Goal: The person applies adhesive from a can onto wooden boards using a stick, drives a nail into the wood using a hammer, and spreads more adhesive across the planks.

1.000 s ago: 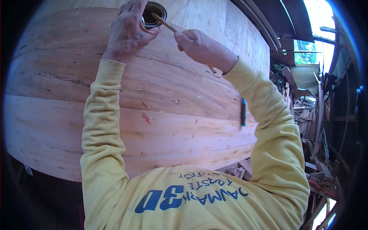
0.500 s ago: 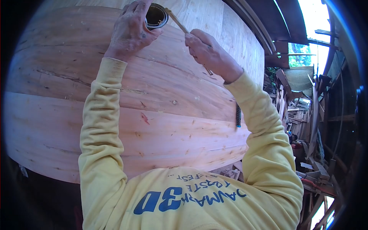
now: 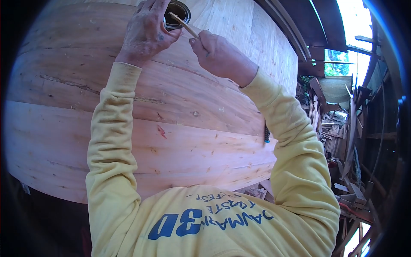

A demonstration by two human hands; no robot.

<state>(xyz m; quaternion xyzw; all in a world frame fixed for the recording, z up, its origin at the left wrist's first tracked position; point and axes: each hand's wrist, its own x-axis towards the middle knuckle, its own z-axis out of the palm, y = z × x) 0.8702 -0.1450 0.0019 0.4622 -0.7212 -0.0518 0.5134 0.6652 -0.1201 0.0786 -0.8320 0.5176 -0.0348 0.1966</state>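
Observation:
At the top of the head view, my left hand (image 3: 147,34) is wrapped around the side of an open tin can (image 3: 186,12). The can's mouth faces me, dark inside, and what it contains is hard to make out. My right hand (image 3: 223,58) grips a thin wooden stick (image 3: 189,29), fingers closed round its lower part. The stick's tip, lighter in colour, lies over or inside the can's mouth. Both hands are above a wide wooden panel (image 3: 201,96) with knots, cracks and a red mark.
A dark tool with a ridged handle (image 3: 266,134) lies on the panel near its right edge, partly hidden by my right sleeve. Beyond that edge are long boards (image 3: 287,28) and piles of scrap wood (image 3: 332,132).
My right hand has moved left, bringing the stick's tip from the can's right rim into its mouth. My left hand and the can have barely shifted.

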